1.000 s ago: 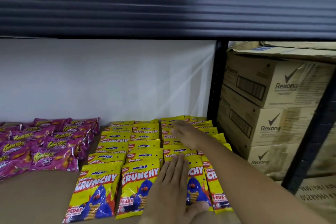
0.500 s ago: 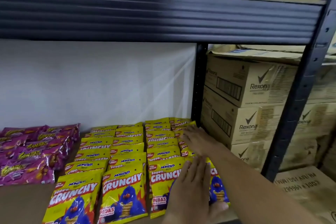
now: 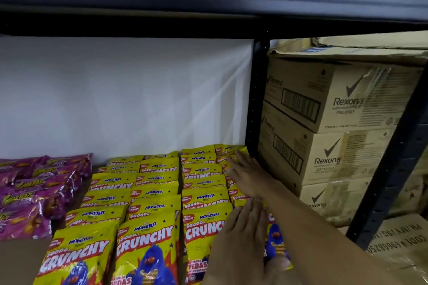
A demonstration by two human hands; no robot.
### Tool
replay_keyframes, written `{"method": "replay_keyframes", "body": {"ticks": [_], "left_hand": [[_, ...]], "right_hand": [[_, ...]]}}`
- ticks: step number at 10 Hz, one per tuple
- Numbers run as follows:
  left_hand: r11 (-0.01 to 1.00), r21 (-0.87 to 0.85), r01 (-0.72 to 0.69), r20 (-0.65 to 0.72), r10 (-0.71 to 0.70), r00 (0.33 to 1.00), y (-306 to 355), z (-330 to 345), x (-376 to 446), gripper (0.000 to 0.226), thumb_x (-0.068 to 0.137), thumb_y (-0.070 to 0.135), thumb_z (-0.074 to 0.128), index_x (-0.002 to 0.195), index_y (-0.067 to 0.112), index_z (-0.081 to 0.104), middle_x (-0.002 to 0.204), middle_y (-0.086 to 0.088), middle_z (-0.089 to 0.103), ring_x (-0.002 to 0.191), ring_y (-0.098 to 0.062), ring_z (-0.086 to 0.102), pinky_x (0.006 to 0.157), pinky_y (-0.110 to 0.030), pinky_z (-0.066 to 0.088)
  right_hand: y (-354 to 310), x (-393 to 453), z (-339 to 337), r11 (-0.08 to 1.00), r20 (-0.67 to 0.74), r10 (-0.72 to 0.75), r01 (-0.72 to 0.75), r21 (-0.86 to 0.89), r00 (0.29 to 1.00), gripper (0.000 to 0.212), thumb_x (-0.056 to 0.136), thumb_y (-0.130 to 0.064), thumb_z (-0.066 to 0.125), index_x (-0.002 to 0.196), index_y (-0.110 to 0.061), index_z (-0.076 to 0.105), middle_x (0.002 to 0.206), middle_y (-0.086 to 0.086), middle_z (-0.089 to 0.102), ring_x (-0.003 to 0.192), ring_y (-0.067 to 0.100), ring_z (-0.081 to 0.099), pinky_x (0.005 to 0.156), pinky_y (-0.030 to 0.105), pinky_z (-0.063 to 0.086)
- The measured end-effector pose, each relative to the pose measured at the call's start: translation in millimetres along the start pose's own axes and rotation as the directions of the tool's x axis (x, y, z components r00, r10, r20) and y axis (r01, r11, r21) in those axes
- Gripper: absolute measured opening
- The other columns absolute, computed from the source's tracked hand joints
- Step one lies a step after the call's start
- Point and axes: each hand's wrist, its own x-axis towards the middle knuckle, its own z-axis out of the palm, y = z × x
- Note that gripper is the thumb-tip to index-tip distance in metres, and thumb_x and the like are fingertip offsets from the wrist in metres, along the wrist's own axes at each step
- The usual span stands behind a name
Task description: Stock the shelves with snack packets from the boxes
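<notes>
Head view: the rightmost row of yellow snack packets (image 3: pixel 234 194) lay overlapped on the shelf (image 3: pixel 16 261), likely to slide or ruck if pressed unevenly. The right hand (image 3: pixel 245 177) reached deep, its grip open, flat on the packets; the left hand (image 3: pixel 240 240) pressed flat nearer, also holding nothing.

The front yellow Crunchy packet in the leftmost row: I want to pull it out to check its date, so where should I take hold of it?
Probably its top sealed edge. The front yellow packet lies flat, face up, with the packet behind tucked under that edge, so it sits slightly raised. Come from the left, over the bare shelf board, and pinch the upper left corner; the right side butts against the neighbouring packet.
</notes>
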Motion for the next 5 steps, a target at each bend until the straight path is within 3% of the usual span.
{"method": "replay_keyframes", "body": {"ticks": [1, 2, 3, 4, 5], "left_hand": [[1.0, 0.022, -0.012, 0.03, 0.012, 0.999, 3.1, -6.3, -1.6, 0.114, 0.09, 0.056, -0.032, 0.134, 0.002, 0.06, 0.145, -0.015, 0.051, 0.135, -0.031, 0.046, 0.104, -0.047, 0.048], [0.999, 0.033, -0.02, 0.065, 0.018, 0.998, 2.1, -8.7, -3.8, 0.109, 0.094, 0.06, -0.022, 0.129, 0.005, 0.065, 0.139, -0.012, 0.058, 0.129, -0.026, 0.055, 0.106, -0.038, 0.047], [0.999, -0.027, -0.043, 0.038, 0.044, 0.998, 1.3, -18.9, -14.2, 0.097, 0.096, 0.072, -0.001, 0.13, 0.011, 0.066, 0.137, -0.006, 0.062, 0.128, -0.019, 0.058, 0.11, -0.037, 0.039], [0.983, -0.158, -0.095, -0.063, 0.086, 0.994, -4.6, -41.6, -31.8, 0.093, 0.09, 0.083, 0.021, 0.152, 0.015, 0.039, 0.158, 0.0, 0.038, 0.148, -0.015, 0.031, 0.123, -0.038, 0.011], [0.976, -0.211, -0.048, -0.023, 0.044, 0.999, -15.4, -76.5, -50.5, 0.092, 0.089, 0.081, 0.028, 0.159, 0.023, 0.013, 0.167, 0.006, 0.011, 0.153, -0.01, 0.002, 0.114, -0.022, -0.015]], "right_hand": [[-1.5, -1.3, -2.0, 1.0, 0.015, -0.001, 0.001, 0.003, 1.0, 0.058, 0.106, -0.05, 0.017, 0.158, -0.03, 0.004, 0.165, 0.001, -0.014, 0.152, 0.018, -0.013, 0.123, 0.043, -0.004], [-4.7, -5.7, -10.2, 1.0, 0.009, -0.002, 0.002, 0.012, 1.0, 0.058, 0.106, -0.048, 0.019, 0.159, -0.025, 0.007, 0.166, 0.003, -0.01, 0.152, 0.018, -0.01, 0.123, 0.042, -0.003], [-11.7, -15.3, -24.9, 0.996, -0.055, -0.002, 0.007, 0.087, 0.998, 0.057, 0.107, -0.042, 0.025, 0.157, -0.015, 0.018, 0.166, 0.007, 0.003, 0.153, 0.018, 0.0, 0.123, 0.038, 0.0], [-15.0, -31.6, -37.8, 0.977, -0.132, 0.019, 0.009, 0.211, 0.991, 0.055, 0.107, -0.041, 0.029, 0.153, -0.011, 0.032, 0.163, 0.007, 0.021, 0.151, 0.017, 0.014, 0.123, 0.032, 0.009], [-19.7, -55.8, -52.5, 0.961, -0.242, -0.034, 0.098, 0.258, 0.97, 0.046, 0.106, -0.042, 0.033, 0.14, -0.017, 0.053, 0.145, 0.002, 0.052, 0.136, 0.019, 0.045, 0.114, 0.032, 0.032]]}}
